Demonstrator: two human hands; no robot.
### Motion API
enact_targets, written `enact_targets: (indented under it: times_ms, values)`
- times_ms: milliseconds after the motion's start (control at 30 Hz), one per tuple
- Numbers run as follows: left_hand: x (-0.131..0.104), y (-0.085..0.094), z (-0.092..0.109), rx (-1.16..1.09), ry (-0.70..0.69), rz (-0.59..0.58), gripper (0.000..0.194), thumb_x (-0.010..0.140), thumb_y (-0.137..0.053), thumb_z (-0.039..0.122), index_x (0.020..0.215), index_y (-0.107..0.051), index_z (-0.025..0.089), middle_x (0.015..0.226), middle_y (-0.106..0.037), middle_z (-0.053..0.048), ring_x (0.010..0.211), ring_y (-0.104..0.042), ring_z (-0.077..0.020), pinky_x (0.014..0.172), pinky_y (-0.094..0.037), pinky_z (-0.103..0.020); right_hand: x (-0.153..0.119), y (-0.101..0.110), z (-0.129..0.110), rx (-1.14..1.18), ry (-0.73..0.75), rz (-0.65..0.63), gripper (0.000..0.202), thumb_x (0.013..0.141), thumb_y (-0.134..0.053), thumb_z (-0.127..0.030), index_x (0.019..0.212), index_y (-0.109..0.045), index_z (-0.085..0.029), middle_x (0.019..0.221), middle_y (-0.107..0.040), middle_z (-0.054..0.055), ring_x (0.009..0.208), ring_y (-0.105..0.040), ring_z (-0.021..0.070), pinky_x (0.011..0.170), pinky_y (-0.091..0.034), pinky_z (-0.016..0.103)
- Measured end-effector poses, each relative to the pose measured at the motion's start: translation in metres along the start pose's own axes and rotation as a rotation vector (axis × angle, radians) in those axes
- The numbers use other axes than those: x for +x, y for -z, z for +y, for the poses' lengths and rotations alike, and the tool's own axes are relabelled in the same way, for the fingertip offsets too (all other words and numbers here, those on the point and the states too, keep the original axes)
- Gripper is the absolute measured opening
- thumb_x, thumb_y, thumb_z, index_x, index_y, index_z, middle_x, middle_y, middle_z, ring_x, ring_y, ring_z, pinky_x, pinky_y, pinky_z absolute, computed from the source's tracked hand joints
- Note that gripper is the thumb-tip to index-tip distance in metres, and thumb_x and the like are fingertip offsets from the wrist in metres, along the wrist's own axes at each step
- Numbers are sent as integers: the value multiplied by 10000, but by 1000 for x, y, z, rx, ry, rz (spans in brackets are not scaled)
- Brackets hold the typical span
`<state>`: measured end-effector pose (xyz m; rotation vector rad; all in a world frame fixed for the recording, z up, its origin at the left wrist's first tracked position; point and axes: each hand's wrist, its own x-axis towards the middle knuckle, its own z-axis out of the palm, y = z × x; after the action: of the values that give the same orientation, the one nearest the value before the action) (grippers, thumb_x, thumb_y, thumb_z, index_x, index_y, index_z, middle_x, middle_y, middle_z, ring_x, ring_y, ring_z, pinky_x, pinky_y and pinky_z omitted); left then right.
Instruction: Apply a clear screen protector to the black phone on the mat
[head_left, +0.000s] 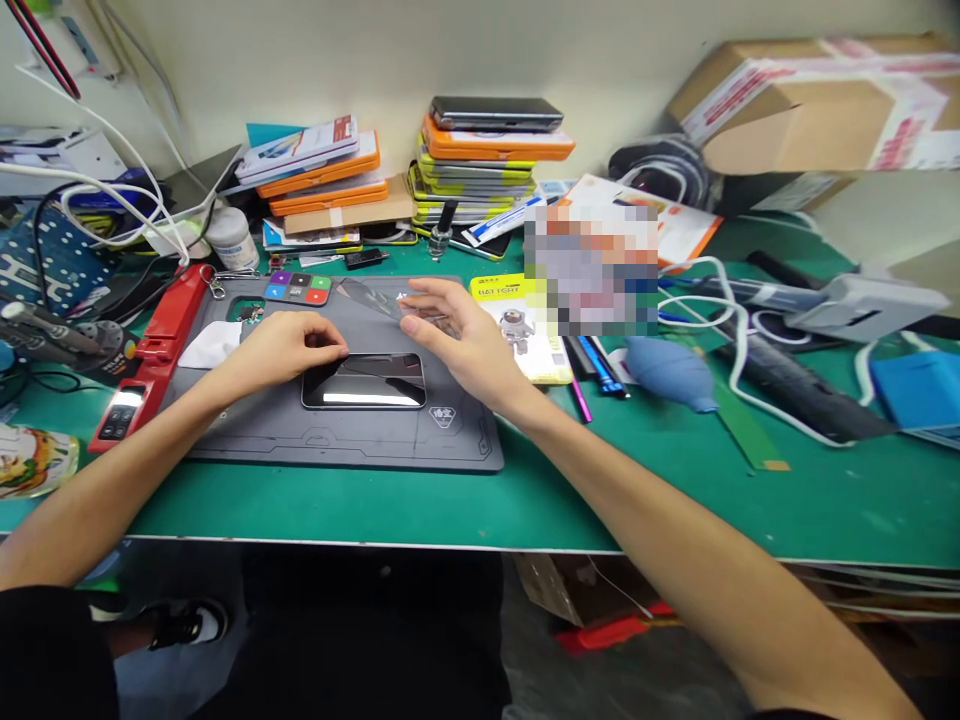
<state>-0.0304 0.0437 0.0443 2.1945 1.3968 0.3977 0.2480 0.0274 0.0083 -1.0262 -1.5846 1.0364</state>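
Note:
A smartphone [367, 382] with a dark, glossy screen lies face up on the grey work mat [405, 442]. Over its upper left corner my left hand [289, 345] is closed, thumb and fingertips pinched together; whatever may be between them is too small to make out. My right hand [461, 335] is raised above the phone's right side, with its fingers curled around a thin clear plastic film [371, 300]. The film tilts out to the left of that hand, above the mat, and part of it is hidden by the fingers.
A white cloth [210, 345] and a red tool bar [161, 345] lie at the left. Beyond the right hand are a yellow battery box [525, 340], screwdrivers [600, 368] and a blue air blower [670, 373]. Stacked orange cases [330, 185] line the back wall.

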Motion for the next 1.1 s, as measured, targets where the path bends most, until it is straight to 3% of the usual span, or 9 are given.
enact_targets:
  times_ms: [200,400,533,733,1000,1100]
  values:
    - [1,1,3,-6,16,-15,290,896,-737,494,910,-849,227,883,-848,-32,803,-742,-212,743,-505,-323,0,-1,-2,14,-3,-5,719,845,-807,-818,1353,-662,-330,1374,-795,101,1328,-721,347,1184,-551,624]
    - [2,3,3,-15,26,-25,326,890,-754,535,907,-851,224,914,-850,-43,828,-740,-218,780,-521,-335,-2,-2,-4,19,2,-16,712,850,-803,-816,1358,-668,-336,1390,-786,103,1386,-690,358,1213,-526,628]
    - [3,1,2,-16,35,-29,288,902,-736,472,922,-843,206,883,-842,-45,799,-730,-209,768,-516,-333,-3,-3,-5,19,-3,-33,716,856,-802,-806,1364,-662,-322,1404,-782,113,1381,-693,358,1208,-528,628]
    - [0,-7,4,-57,72,73,335,945,-693,518,943,-826,211,914,-846,-51,852,-761,-227,802,-533,-346,-1,-2,-2,19,11,-1,694,859,-803,-802,1349,-665,-329,1371,-794,104,1367,-702,354,1204,-529,631]
    - [6,11,6,-26,-12,-124,292,911,-727,488,1003,-886,261,1010,-877,-23,948,-788,-239,875,-561,-339,2,1,-2,12,10,-14,684,875,-797,-783,1366,-653,-329,1396,-785,107,1359,-705,349,1198,-529,623]
    - [7,13,6,-3,-9,-117,280,907,-726,468,986,-888,253,969,-874,-23,902,-779,-227,844,-557,-328,1,1,-3,18,6,-8,697,862,-804,-794,1360,-656,-330,1390,-788,105,1366,-703,349,1202,-529,628]
